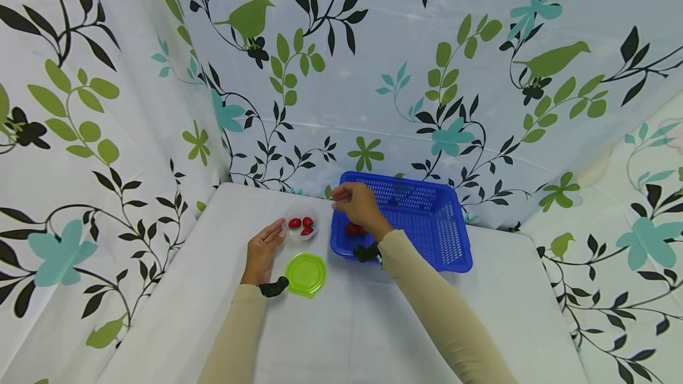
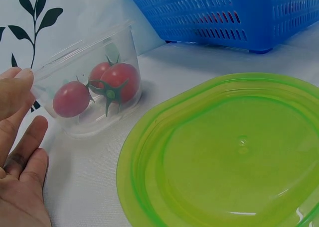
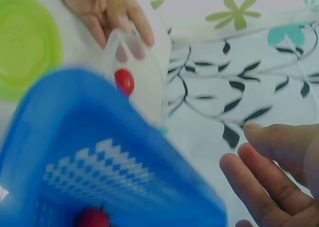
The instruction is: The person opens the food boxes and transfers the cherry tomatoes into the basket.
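A clear plastic container (image 2: 82, 125) holds three small red tomatoes (image 2: 122, 81) with green stems. My left hand (image 1: 261, 252) is at its left side, with the thumb and a finger pinching the rim in the left wrist view. My right hand (image 1: 360, 203) hovers over the left rim of a blue plastic basket (image 1: 456, 236). Its thumb and fingers stand apart with nothing between them in the right wrist view (image 3: 279, 179). Red tomatoes (image 1: 352, 229) lie in the left part of the basket, partly hidden by the right wrist.
A translucent green lid (image 1: 306, 274) lies flat on the white-covered table (image 1: 331, 325), in front of the container and beside the left wrist. Patterned cloth (image 1: 363, 76) with leaves and birds hangs behind the table and at both sides.
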The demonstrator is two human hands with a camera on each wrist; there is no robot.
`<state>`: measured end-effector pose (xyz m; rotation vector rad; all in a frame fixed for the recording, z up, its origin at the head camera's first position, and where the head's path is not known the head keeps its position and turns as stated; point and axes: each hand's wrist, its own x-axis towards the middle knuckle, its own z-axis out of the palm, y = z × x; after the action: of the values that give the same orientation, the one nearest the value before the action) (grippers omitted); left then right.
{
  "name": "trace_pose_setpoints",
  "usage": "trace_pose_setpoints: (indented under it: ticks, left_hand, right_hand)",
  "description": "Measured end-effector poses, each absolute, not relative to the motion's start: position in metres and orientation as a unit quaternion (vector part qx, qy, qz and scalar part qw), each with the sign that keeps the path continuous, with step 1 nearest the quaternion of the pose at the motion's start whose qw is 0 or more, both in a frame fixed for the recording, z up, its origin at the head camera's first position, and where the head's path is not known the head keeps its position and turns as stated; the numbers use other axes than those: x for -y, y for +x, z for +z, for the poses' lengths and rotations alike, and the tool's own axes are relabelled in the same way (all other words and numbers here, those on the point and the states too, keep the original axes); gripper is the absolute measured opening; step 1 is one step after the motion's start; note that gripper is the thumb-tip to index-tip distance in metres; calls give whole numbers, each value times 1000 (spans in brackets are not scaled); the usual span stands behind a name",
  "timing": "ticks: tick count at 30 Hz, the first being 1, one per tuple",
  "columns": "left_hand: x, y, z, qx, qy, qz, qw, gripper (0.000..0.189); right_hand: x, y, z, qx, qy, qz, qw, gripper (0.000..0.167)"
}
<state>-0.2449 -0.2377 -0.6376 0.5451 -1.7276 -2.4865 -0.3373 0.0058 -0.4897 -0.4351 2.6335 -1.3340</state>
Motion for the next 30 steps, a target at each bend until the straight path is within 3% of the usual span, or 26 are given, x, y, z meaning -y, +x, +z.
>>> trace_pose_setpoints:
  ticks: [12, 30]
  left_hand:
    - [239, -245, -639, 554, 170, -814, 39, 47]
    - [239, -245, -640, 552, 161, -816, 48, 47]
  right_hand:
    - [39, -330, -489, -863, -161, -467, 108, 20]
    - [73, -333, -526, -877, -162, -432, 131, 24]
